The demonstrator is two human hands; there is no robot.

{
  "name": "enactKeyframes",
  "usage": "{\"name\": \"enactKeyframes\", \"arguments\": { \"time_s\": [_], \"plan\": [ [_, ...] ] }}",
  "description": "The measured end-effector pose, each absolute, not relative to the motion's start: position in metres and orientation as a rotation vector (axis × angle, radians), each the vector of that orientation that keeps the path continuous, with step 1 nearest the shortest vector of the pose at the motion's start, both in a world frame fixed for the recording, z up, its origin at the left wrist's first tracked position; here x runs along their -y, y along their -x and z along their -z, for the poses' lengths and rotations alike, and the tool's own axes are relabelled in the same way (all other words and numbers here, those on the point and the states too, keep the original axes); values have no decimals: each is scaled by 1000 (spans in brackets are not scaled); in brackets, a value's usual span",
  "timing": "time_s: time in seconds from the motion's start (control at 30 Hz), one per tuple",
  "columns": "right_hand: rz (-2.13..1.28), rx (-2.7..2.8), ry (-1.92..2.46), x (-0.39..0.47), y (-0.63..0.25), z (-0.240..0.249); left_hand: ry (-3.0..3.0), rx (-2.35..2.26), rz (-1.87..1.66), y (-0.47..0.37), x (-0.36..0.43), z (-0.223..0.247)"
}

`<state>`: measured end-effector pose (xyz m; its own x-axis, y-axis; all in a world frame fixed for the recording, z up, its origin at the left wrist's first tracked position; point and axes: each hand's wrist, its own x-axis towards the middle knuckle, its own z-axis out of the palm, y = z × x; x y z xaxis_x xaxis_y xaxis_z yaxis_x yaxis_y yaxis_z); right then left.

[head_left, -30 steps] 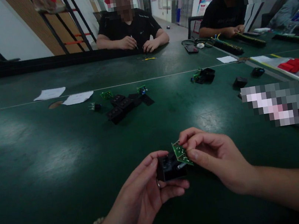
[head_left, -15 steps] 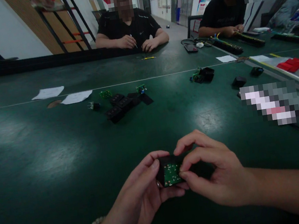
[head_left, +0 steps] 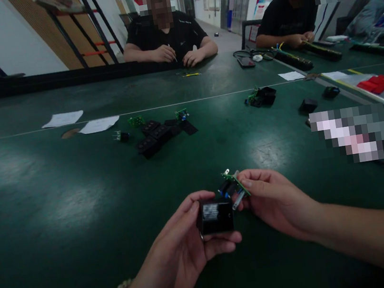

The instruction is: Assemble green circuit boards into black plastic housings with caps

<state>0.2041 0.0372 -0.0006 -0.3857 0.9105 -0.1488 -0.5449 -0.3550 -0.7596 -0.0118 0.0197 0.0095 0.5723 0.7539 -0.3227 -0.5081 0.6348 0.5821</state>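
Head view: left hand [head_left: 182, 237] grips black housing [head_left: 216, 218]; right hand [head_left: 280, 202] pinches circuit board [head_left: 238, 183], outside it, at one o'clock.

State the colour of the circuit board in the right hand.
Circuit board: green, in the head view.

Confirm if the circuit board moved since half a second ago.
Yes: the circuit board in the right hand has moved up and right in the picture, judged against the black parts on the table, now out of the black case.
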Motion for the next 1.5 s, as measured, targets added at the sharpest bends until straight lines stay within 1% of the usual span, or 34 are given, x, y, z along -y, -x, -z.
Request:
{"name": "enactKeyframes", "arguments": {
  "time_s": [0.1,0.27,0.57,0.83,1.13,1.4,1.5],
  "plan": [
    [-1983,651,649,-42,-206,1,-445,-600,-771,12,-20,-10],
    [-2022,598,610,-47,-213,5,-406,-637,-777,15,-20,-13],
    [-1922,740,661,-59,-227,8,-330,-647,-817,18,-23,-13],
    [-1836,988,684,-57,-227,10,-342,-646,-802,19,-22,-14],
    [-1901,872,634,-55,-224,13,-336,-641,-794,20,-23,-12],
    [-1803,1041,670,-54,-224,15,-330,-644,-790,20,-23,-11],
    [-1711,1183,675,-50,-223,14,-328,-646,-790,20,-22,-11]
  ]
}}
